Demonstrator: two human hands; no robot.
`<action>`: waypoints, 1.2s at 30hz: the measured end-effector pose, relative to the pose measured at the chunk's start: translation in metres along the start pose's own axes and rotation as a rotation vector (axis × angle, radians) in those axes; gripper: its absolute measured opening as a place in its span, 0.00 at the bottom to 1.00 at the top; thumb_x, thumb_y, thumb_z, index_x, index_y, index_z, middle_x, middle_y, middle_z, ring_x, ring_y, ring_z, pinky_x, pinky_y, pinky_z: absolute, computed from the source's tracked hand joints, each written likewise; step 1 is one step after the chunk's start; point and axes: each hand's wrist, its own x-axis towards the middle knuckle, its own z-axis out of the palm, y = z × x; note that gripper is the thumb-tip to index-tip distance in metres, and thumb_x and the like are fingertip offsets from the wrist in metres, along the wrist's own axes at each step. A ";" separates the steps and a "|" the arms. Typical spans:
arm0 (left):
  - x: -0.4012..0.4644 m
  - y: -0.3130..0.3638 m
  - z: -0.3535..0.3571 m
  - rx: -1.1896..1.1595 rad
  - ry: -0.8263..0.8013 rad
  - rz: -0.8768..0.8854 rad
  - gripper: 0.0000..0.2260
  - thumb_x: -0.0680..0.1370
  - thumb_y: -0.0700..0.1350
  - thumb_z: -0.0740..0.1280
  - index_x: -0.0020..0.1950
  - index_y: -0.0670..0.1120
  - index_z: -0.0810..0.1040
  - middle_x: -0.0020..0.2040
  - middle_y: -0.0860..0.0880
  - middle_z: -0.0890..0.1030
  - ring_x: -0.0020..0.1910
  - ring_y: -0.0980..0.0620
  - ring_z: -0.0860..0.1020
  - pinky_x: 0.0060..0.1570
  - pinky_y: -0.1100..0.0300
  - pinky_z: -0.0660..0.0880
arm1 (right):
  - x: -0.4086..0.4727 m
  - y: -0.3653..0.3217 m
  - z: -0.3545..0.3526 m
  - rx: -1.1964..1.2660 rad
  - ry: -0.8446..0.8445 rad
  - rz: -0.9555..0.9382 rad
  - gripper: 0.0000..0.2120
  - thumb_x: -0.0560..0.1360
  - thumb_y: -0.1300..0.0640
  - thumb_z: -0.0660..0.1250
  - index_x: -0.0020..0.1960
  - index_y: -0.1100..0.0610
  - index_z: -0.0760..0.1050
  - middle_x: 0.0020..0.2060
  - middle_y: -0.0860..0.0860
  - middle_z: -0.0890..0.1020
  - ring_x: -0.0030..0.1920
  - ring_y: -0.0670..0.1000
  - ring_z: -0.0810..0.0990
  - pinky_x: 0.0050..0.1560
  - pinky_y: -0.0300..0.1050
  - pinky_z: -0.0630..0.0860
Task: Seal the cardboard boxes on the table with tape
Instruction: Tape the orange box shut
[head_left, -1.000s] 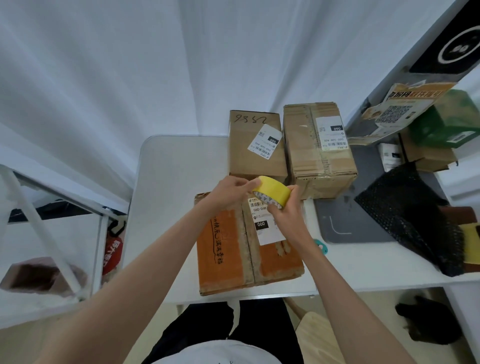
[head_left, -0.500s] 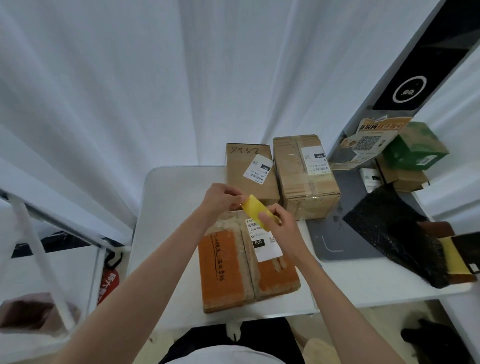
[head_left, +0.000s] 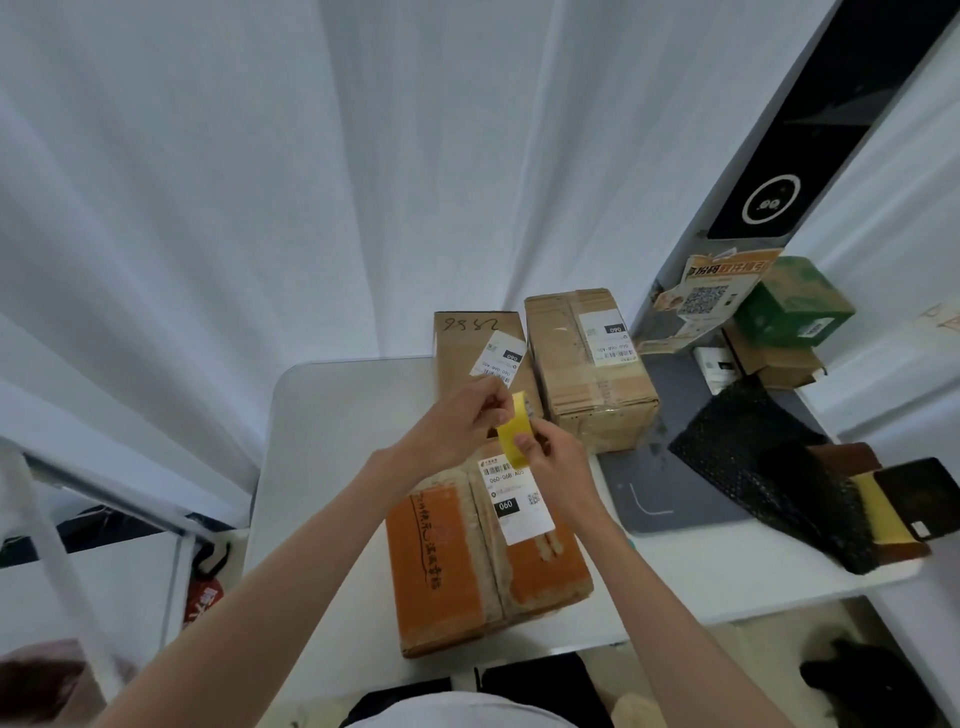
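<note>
From the head camera, both hands meet above the far end of the orange box (head_left: 483, 551), which lies on the white table (head_left: 332, 441) near its front edge. The right hand (head_left: 558, 460) grips the yellow tape roll (head_left: 514, 436), its thumb laid across the roll's outer face and the fingers curled behind it. The left hand (head_left: 462, 423) pinches at the roll's upper edge with thumb and fingertips; whether it holds a loose end of tape cannot be told. The roll is held clear of the table, tilted, over the box's white shipping label (head_left: 514, 493).

Behind the hands two brown cardboard boxes stand side by side at the table's far edge: the left brown box (head_left: 467, 338) with handwritten digits and a skewed label, and the right brown box (head_left: 592, 364), wrapped in clear tape. To the right lie a grey mat (head_left: 654, 488), a black mesh bag (head_left: 769, 467), and, farther back, a green box (head_left: 795, 304) on smaller cartons. White curtains (head_left: 260, 182) hang behind the table.
</note>
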 end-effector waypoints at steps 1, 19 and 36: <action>0.000 0.001 -0.001 -0.048 -0.001 -0.027 0.04 0.82 0.36 0.64 0.48 0.42 0.75 0.47 0.44 0.80 0.42 0.53 0.77 0.44 0.61 0.74 | 0.001 0.002 -0.001 0.006 0.003 -0.006 0.07 0.82 0.57 0.65 0.54 0.59 0.80 0.43 0.55 0.83 0.40 0.50 0.77 0.39 0.40 0.71; 0.086 0.007 0.050 -0.105 -0.256 -0.435 0.28 0.72 0.63 0.75 0.61 0.48 0.69 0.49 0.47 0.80 0.36 0.53 0.77 0.31 0.62 0.76 | -0.022 0.052 -0.052 0.159 0.200 -0.059 0.04 0.83 0.62 0.64 0.54 0.61 0.77 0.43 0.49 0.79 0.44 0.47 0.75 0.45 0.38 0.71; 0.099 -0.022 0.158 -0.035 -0.357 -0.488 0.20 0.84 0.58 0.60 0.66 0.45 0.75 0.57 0.46 0.81 0.55 0.48 0.80 0.55 0.54 0.79 | 0.041 0.197 -0.087 0.627 0.468 0.922 0.24 0.83 0.59 0.62 0.77 0.62 0.61 0.70 0.60 0.71 0.61 0.62 0.78 0.52 0.55 0.82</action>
